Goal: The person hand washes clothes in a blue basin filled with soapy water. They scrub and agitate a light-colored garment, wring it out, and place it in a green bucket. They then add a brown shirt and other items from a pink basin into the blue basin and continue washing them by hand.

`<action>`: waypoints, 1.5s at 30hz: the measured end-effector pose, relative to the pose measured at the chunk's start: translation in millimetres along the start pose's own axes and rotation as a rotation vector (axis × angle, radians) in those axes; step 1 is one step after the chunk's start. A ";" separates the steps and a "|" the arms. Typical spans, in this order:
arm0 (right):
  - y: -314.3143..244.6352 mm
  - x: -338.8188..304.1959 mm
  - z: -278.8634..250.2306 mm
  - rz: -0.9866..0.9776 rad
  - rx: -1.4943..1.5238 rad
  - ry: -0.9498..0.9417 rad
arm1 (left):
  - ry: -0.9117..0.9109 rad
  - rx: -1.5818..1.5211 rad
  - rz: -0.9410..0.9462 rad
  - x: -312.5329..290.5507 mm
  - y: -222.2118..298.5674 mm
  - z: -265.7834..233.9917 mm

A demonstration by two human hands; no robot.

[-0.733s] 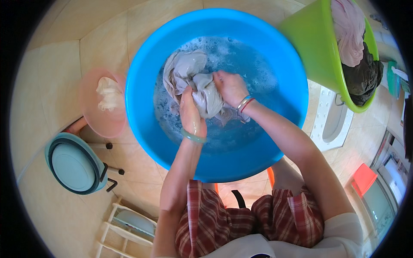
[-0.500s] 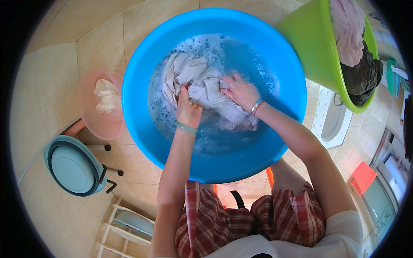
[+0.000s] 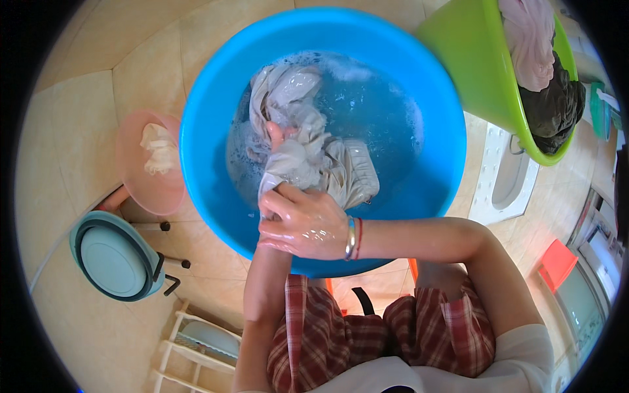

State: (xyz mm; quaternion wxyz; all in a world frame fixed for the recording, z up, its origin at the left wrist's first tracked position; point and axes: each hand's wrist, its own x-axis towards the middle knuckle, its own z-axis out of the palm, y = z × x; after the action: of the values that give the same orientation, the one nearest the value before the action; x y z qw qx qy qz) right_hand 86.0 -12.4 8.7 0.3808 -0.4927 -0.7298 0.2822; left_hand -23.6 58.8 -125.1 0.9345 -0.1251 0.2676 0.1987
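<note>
A large blue basin [image 3: 452,150] of bluish, sudsy water stands in front of me. In it lies a bunched, wet, pale grey garment [image 3: 304,124], partly above the water. My left hand [image 3: 276,134] is mostly covered by the cloth, with a few fingers showing closed round a fold at its left side. Over my left wrist, my right hand [image 3: 308,224] grips the garment's near edge between thumb and fingers. The gathered end of the garment spreads to the right, near the middle of the basin.
Right of the basin, a tilted green bucket [image 3: 452,59] holds pink cloth [image 3: 529,46] and dark cloth [image 3: 553,105]. A white squat toilet [image 3: 504,173] lies below it. On the left are a pink basin [image 3: 134,167] with cream cloth, a folded teal basin [image 3: 113,262] and a rack [image 3: 173,354].
My right hand has left the garment's right part and moved down-left to the near edge over my left wrist. The cloth has been drawn up over my left hand.
</note>
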 end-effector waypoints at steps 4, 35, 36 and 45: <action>17.5 13.3 7.6 -0.016 -0.124 0.128 | 0.098 0.039 0.218 -2.5 -21.6 10.5; 0.0 -16.8 3.5 -0.060 -0.012 -0.001 | 0.040 -0.106 -0.077 -5.6 -23.6 27.7; -6.6 -6.5 4.2 -0.061 -0.007 -0.016 | 0.059 -0.077 -0.035 -11.1 -20.8 26.7; 58.6 19.0 -0.1 0.163 -0.139 0.163 | 0.462 0.487 0.626 -16.6 -62.9 64.7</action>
State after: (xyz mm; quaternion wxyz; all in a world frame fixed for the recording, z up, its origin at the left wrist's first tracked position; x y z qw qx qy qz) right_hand 111.3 26.2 -32.1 0.3797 -0.5968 -0.6718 0.2198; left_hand 20.2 19.8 -54.6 0.7474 0.1441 0.5326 0.3699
